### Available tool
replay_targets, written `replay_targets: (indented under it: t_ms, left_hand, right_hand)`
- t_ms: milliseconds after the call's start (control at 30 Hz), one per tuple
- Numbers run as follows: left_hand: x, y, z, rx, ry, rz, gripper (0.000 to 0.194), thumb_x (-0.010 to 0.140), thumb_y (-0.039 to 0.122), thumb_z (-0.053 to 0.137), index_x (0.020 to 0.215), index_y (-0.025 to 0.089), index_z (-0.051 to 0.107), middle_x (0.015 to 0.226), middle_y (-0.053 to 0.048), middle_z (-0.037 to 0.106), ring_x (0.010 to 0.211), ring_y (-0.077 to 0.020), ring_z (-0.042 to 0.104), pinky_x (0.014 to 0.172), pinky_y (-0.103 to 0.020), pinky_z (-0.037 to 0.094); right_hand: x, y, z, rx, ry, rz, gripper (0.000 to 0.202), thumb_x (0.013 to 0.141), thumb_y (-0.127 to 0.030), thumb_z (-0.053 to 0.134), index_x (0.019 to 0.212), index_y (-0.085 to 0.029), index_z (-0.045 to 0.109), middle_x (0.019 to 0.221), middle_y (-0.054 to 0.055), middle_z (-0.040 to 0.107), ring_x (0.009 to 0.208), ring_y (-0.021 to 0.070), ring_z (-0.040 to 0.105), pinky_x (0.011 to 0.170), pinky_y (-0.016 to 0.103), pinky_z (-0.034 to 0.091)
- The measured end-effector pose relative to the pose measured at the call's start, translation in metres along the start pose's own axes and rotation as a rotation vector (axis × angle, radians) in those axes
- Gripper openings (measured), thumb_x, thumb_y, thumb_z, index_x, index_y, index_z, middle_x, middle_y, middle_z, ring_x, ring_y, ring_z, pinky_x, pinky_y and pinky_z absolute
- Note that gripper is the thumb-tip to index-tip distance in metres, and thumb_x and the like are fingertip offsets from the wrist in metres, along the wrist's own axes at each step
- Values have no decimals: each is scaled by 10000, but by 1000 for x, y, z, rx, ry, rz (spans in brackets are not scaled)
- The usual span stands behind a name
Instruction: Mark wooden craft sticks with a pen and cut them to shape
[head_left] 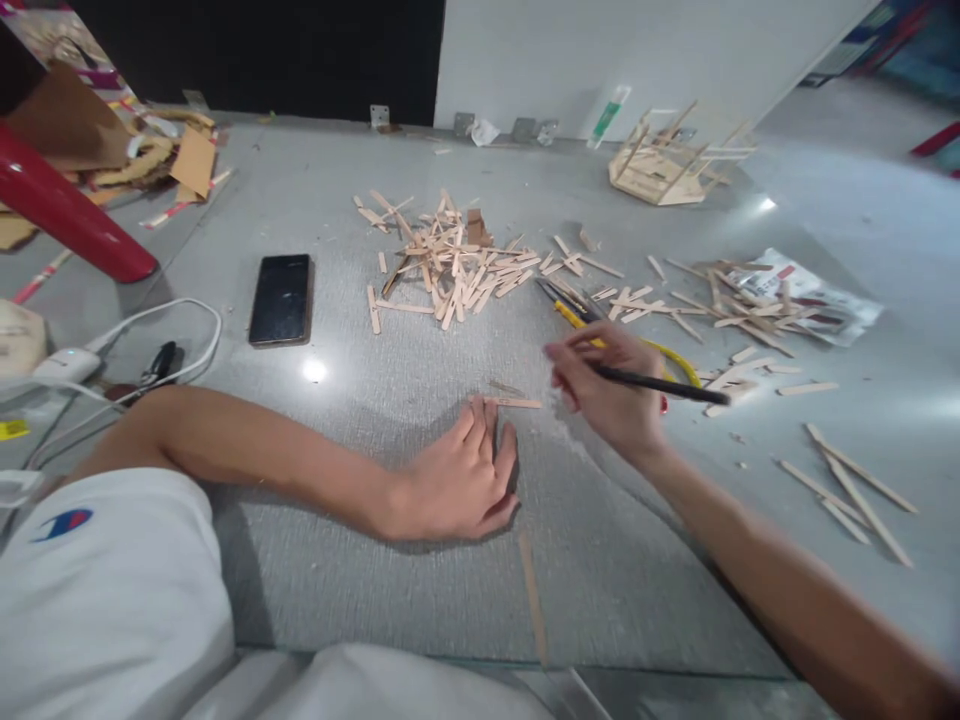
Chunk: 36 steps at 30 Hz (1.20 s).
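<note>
My left hand (pixel 457 475) lies on the tabletop with its fingers stretched out and its thumb apart. Its fingertips touch the left end of a small wooden stick (pixel 521 403), and a thin sliver shows just above the stick. Pinched in my right hand (pixel 619 385) is a slim black pencil (pixel 664 383), raised to the right of the stick. The fingers hide its front end, so I cannot see the tip. Partly behind this hand are pliers with yellow handles (pixel 679 362).
Cut wooden sticks (pixel 465 265) are heaped beyond my hands. Longer sticks (pixel 855 490) and a plastic packet (pixel 840 300) lie right. A wooden stick frame (pixel 660 170) stands at the back. Leftward are a phone (pixel 281 300), white cable (pixel 202 305) and red tube (pixel 82 220).
</note>
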<state>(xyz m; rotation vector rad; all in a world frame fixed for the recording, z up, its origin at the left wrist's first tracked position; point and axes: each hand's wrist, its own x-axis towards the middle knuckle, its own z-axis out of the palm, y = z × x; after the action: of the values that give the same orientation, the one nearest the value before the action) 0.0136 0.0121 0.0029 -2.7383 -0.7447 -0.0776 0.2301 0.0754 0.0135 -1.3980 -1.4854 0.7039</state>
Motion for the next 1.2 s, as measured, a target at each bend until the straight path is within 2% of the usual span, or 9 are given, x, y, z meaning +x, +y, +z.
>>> replay_targets:
  t_ms: [67, 133, 200, 367, 667, 767, 900, 1033, 1200]
  left_hand:
    - [0, 0, 1, -2, -9, -2, 741, 1082, 507, 350, 1441, -109, 553, 1379, -383, 635, 1307, -464, 656, 1107, -528, 407]
    - [0, 0, 1, 10, -2, -5, 734, 1079, 515, 363, 1436, -91, 569, 1380, -373, 642, 1309, -463, 655, 1097, -520, 415]
    - [-1, 0, 2, 27, 11, -13, 724, 1075, 522, 371, 1426, -72, 591, 1368, -360, 657, 1305, -456, 661, 1093, -511, 421]
    - [-2, 2, 6, 45, 29, -25, 735, 1068, 535, 365, 1431, -62, 593, 1369, -363, 655, 1305, -455, 662, 1089, -514, 423]
    - [-1, -5, -2, 58, -16, -11, 696, 1072, 582, 484, 1415, -7, 622, 1342, -320, 695, 1283, -404, 682, 1025, -461, 484]
    - [7, -21, -14, -7, -87, -7, 528, 1060, 403, 601, 1406, 4, 614, 1102, -238, 792, 1078, -321, 758, 879, -382, 532]
    - [23, -49, -27, -142, -213, -62, 340, 903, 25, 666, 1241, 56, 686, 870, -114, 767, 860, -259, 752, 801, -348, 538]
    - [32, -65, -23, -206, -263, -84, 178, 806, -5, 715, 926, 127, 707, 881, -100, 736, 827, -259, 738, 715, -327, 533]
    - [34, -67, -21, -265, -301, -68, 255, 710, -45, 718, 889, 136, 700, 874, -97, 715, 763, -255, 718, 603, -307, 487]
  right_hand:
    - [8, 9, -12, -265, 198, -268, 199, 978, -429, 715, 926, -237, 705, 801, 51, 762, 618, 190, 687, 527, 287, 503]
    - [14, 20, -18, -531, -47, -493, 214, 1058, -284, 535, 1040, -213, 736, 1013, 112, 808, 845, 253, 771, 626, 318, 554]
    - [19, 30, -19, -705, -269, -570, 307, 1059, -163, 458, 1228, -188, 713, 1226, 143, 786, 985, 274, 784, 688, 337, 590]
    - [20, 43, -15, -792, -338, -617, 391, 1060, -92, 431, 1383, -173, 635, 1322, 141, 756, 1113, 267, 775, 830, 353, 636]
    - [18, 35, -21, -905, -399, -677, 502, 1044, -77, 460, 1536, -157, 517, 1373, 155, 721, 1084, 254, 786, 742, 307, 639]
    - [17, 29, -19, -1059, -474, -739, 626, 999, -22, 476, 1604, -180, 447, 1361, 161, 712, 977, 229, 790, 688, 278, 607]
    - [15, 26, -18, -1148, -465, -734, 507, 994, -7, 460, 1474, -141, 557, 1352, 179, 715, 1000, 236, 769, 730, 289, 588]
    - [13, 27, -17, -1174, -446, -695, 449, 1007, -22, 458, 1425, -133, 575, 1322, 176, 734, 955, 227, 765, 725, 293, 567]
    - [11, 30, -14, -1248, -430, -765, 393, 986, 3, 483, 1334, -110, 625, 1321, 191, 735, 879, 234, 772, 674, 321, 549]
